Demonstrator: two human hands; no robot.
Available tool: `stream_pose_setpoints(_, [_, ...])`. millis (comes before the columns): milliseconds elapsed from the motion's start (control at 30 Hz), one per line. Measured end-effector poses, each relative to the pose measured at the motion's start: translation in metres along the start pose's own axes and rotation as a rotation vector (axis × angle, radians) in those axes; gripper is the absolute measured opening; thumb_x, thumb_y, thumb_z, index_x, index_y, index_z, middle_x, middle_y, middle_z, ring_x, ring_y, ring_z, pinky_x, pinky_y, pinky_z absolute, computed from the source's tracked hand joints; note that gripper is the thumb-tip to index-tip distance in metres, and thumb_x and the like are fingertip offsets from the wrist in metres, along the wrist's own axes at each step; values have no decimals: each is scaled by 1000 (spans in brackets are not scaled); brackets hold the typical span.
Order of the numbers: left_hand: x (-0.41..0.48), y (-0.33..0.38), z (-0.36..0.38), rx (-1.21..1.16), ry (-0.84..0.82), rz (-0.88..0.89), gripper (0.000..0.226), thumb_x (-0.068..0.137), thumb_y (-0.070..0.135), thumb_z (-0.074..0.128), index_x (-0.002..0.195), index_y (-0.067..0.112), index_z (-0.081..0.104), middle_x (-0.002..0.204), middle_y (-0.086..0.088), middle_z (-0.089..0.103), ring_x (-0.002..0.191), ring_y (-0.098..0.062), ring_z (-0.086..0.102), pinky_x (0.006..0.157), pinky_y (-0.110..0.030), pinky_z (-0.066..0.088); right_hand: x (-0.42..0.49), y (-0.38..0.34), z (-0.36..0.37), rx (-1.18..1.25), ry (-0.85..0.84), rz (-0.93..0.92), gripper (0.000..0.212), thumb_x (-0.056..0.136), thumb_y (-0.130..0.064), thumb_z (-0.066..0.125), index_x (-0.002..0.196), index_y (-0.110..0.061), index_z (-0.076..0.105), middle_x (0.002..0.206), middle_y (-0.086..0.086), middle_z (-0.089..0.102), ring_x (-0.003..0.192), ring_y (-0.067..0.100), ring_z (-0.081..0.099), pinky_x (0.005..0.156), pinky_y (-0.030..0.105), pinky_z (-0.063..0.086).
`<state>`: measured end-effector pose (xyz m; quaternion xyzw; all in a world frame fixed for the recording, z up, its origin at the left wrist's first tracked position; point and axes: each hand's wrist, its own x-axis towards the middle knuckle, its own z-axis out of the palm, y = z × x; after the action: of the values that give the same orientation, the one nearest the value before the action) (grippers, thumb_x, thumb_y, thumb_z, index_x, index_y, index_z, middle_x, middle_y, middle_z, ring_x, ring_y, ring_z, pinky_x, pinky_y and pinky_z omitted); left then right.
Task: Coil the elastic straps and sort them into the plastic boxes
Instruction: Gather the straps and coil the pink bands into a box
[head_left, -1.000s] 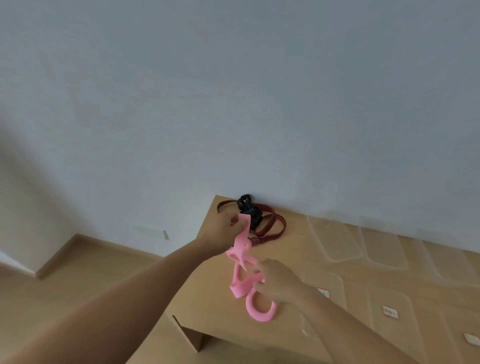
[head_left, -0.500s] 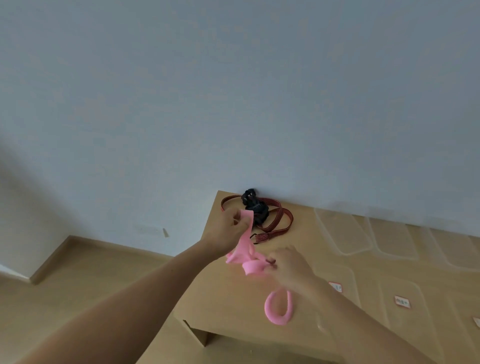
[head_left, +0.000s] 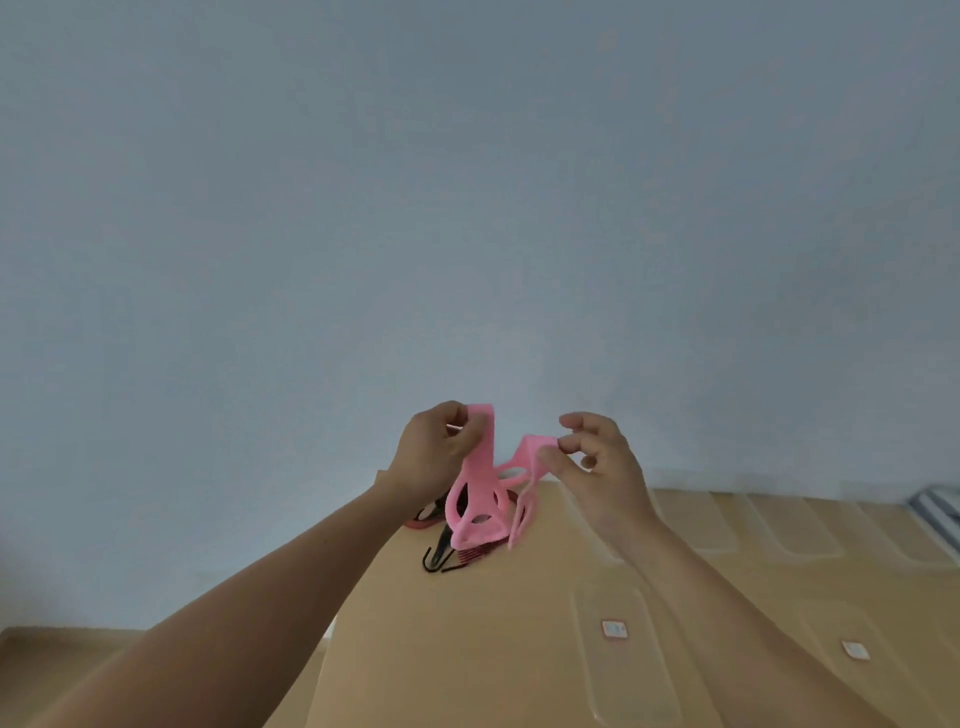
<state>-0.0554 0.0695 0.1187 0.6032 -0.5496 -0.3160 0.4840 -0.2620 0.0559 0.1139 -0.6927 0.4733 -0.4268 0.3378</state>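
A pink elastic strap (head_left: 480, 501) hangs in loose loops between my two hands, raised above the wooden table (head_left: 467, 649). My left hand (head_left: 434, 454) pinches one flat end of it near the top. My right hand (head_left: 592, 462) pinches the other end between thumb and forefinger. Behind and below the pink loops lies a dark red elastic strap with black hooks (head_left: 447, 556), partly hidden. Clear plastic boxes (head_left: 623, 660) with small white labels sit on the table at the lower right.
More clear plastic boxes or lids (head_left: 800, 530) lie in a row along the back of the table by the pale wall. The table's left edge (head_left: 324, 649) drops to a wooden floor (head_left: 52, 675).
Both hands have risen and drawn apart, lifting the pink strap off the table area. The view has tilted and shifted, so the table sits lower in the frame.
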Motion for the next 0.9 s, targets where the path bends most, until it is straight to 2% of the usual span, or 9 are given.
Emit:
stream_pose_setpoints(67, [2,10,0,-20,3,32,30,98,32,58,85,6,68,75,-2,67,44,1,45,46,-12,36,2,-13,-6,92,-14,-14,12,90,-28,70,79,-31,74,108,-21,68,104,-4,59,88,17,42])
stream_pose_setpoints(133, [5,18,0,-28,36,52,28,96,31,61,81,9,69,72,3,66,43,2,47,45,-11,35,3,-23,-11,133,21,-33,16,90,-28,70,75,-34,72,86,-19,72,84,-4,64,76,14,46])
stream_pose_setpoints(200, [6,24,0,-42,72,53,27,94,30,63,75,12,68,69,2,67,49,-4,54,49,-18,41,4,-30,-14,158,83,-48,16,89,-30,70,74,-34,70,75,-17,70,69,-3,61,63,9,45])
stream_pose_setpoints(300, [6,29,1,-86,60,32,29,93,32,65,75,10,68,77,-10,71,74,-33,67,68,-44,55,5,-34,-16,216,105,-46,13,88,-33,71,75,-34,70,74,-16,68,67,-2,61,60,11,48])
stream_pose_setpoints(467, [-1,37,13,-244,-86,4,42,97,32,58,90,-8,66,92,-23,69,89,-39,68,82,-52,58,7,-35,-4,180,31,-33,13,84,-29,76,73,-33,71,71,-13,70,65,1,63,60,14,49])
stream_pose_setpoints(567, [-7,36,23,-359,-256,-82,34,98,28,50,98,-1,67,96,-12,73,88,-27,71,77,-42,61,9,-31,0,176,134,-7,11,82,-32,78,73,-31,72,73,-11,72,67,2,65,60,14,50])
stream_pose_setpoints(700, [-17,26,36,-297,-410,-51,28,86,21,64,111,9,60,108,-4,70,95,-22,71,72,-28,56,5,-17,-1,142,190,77,16,77,-31,80,71,-21,69,67,-10,70,61,3,63,58,20,51])
stream_pose_setpoints(800, [-23,19,53,-205,-382,-10,22,90,14,68,110,10,60,108,-3,70,91,-21,72,69,-26,56,-4,-1,-8,104,212,120,20,79,-30,78,77,-18,62,67,-15,64,60,-2,56,56,14,46])
stream_pose_setpoints(900, [-22,14,71,-226,-325,-74,15,91,12,67,105,10,63,101,-4,72,81,-17,72,63,-23,54,-23,26,-22,211,124,213,16,91,-27,67,97,-16,58,91,-8,65,83,7,61,68,18,46])
